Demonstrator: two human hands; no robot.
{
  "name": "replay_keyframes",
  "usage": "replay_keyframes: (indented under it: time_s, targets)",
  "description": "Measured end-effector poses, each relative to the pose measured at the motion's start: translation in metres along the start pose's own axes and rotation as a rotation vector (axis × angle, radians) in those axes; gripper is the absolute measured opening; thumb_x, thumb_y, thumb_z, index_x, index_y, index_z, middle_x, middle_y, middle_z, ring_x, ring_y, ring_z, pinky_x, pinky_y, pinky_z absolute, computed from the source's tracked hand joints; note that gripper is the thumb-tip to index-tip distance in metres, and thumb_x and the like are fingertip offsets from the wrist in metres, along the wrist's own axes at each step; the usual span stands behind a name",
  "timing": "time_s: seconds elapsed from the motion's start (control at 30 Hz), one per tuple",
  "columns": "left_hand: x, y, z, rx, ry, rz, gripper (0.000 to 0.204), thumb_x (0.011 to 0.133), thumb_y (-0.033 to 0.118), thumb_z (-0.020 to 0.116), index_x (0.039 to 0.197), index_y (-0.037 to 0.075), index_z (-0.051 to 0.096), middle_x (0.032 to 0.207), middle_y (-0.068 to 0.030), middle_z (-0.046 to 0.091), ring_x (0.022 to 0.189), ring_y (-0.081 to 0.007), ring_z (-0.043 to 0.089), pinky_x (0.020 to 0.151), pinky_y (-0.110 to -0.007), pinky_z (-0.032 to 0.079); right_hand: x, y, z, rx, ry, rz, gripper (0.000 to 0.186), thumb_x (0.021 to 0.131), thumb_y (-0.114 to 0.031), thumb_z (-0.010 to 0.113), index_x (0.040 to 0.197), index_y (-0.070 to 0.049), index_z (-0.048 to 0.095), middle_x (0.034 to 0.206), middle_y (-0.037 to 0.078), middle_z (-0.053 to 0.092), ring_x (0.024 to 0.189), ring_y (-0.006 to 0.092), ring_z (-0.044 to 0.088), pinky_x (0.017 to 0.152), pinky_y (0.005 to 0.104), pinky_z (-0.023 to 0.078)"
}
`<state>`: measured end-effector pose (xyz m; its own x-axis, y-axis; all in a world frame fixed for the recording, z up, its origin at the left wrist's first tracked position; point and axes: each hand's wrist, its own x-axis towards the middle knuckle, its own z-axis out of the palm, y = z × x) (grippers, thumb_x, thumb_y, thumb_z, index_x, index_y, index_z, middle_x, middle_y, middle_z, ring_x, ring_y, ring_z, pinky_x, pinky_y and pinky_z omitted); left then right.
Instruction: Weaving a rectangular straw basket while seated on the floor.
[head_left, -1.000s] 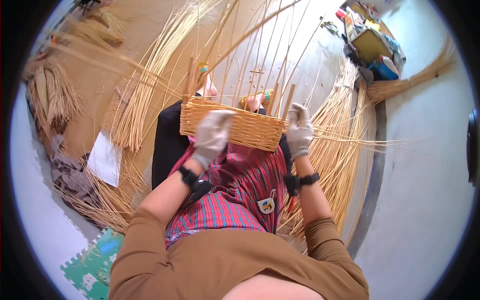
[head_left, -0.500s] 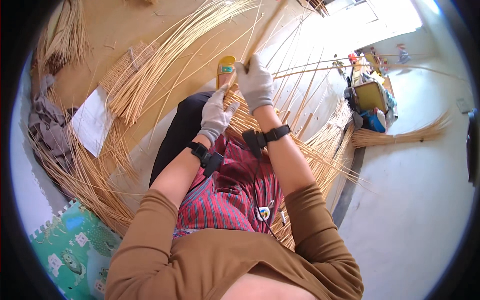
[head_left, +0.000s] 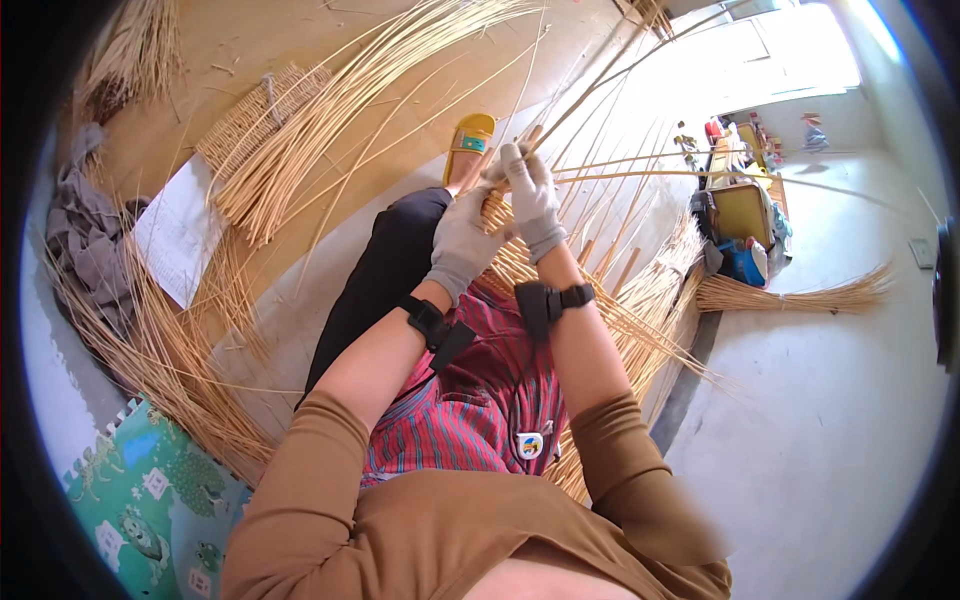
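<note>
Over my lap lies a half-woven wicker piece (head_left: 515,268), with long stakes fanning away from its far side. My left hand (head_left: 465,232), in a pale work glove, grips the woven edge. Close beside it, my gloved right hand (head_left: 533,200) is closed on thin wicker rods (head_left: 600,75) at the far left corner of the weave. The fingers of both hands nearly meet there. Exactly which rod the right fingers pinch is partly hidden.
Loose wicker bundles lie at left (head_left: 290,170) and at right (head_left: 790,294). A woven panel (head_left: 255,115), a white sheet (head_left: 178,232), a grey cloth (head_left: 88,235) and a green play mat (head_left: 150,510) are at left. A small chair (head_left: 742,215) stands among clutter at right.
Both hands have shifted slightly right. The right hand has come down toward the weave, nearer the left hand, and the rod it holds now slants further right.
</note>
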<state>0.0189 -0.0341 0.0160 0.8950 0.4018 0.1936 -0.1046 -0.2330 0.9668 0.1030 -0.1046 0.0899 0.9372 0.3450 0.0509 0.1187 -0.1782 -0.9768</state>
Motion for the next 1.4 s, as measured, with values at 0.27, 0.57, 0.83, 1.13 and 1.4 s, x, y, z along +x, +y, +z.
replay_keyframes:
  time_s: [0.27,0.57,0.83,1.13,1.4]
  targets:
    - [-0.003,-0.007,0.012,-0.351,0.014,-0.170,0.034,0.082,0.017,0.076,0.113,0.006,0.065,0.104,-0.0186,0.069,0.094,-0.0362,0.068,0.084,-0.039,0.054,0.004,0.015,0.028,-0.103,0.464,0.327,0.064,0.097,-0.063,0.055,0.081,-0.002,0.065,0.069,0.005,0.059,0.066,0.0148,0.056,0.058,0.0335,0.047]
    - [0.007,-0.021,-0.013,-0.380,-0.225,-0.186,0.036,0.092,0.004,0.067,0.127,0.005,0.059,0.117,-0.0068,0.066,0.107,-0.0160,0.063,0.096,-0.032,0.051,-0.052,-0.087,0.004,-0.260,0.018,0.100,0.042,0.101,-0.038,0.058,0.097,0.003,0.065,0.085,0.006,0.067,0.084,0.0130,0.062,0.083,0.0300,0.049]
    - [0.064,0.014,-0.031,-0.695,-0.555,-0.337,0.048,0.107,0.043,0.046,0.125,0.002,0.064,0.109,-0.0081,0.068,0.106,-0.0158,0.063,0.096,-0.031,0.051,-0.133,-0.111,-0.011,-0.433,-0.063,-0.238,0.017,0.102,-0.016,0.055,0.097,-0.004,0.066,0.095,0.011,0.070,0.091,0.0269,0.070,0.082,0.0330,0.054]
    - [0.080,0.021,0.012,-1.079,-0.538,-0.735,0.089,0.096,0.076,0.033,0.091,-0.002,0.073,0.071,-0.0089,0.071,0.056,-0.0162,0.065,0.054,-0.027,0.054,-0.186,-0.031,-0.076,0.325,0.550,0.393,0.022,0.102,-0.023,0.060,0.106,-0.002,0.067,0.111,0.015,0.071,0.095,0.0235,0.072,0.076,0.0362,0.060]
    - [0.089,-0.005,-0.003,-0.671,-0.670,-0.284,0.049,0.099,0.042,0.057,0.118,-0.003,0.063,0.093,-0.0076,0.070,0.082,-0.0175,0.067,0.076,-0.030,0.055,-0.189,0.081,-0.123,0.797,0.528,0.326,0.035,0.099,-0.031,0.066,0.115,0.000,0.067,0.087,0.006,0.069,0.074,0.0150,0.068,0.060,0.0267,0.057]
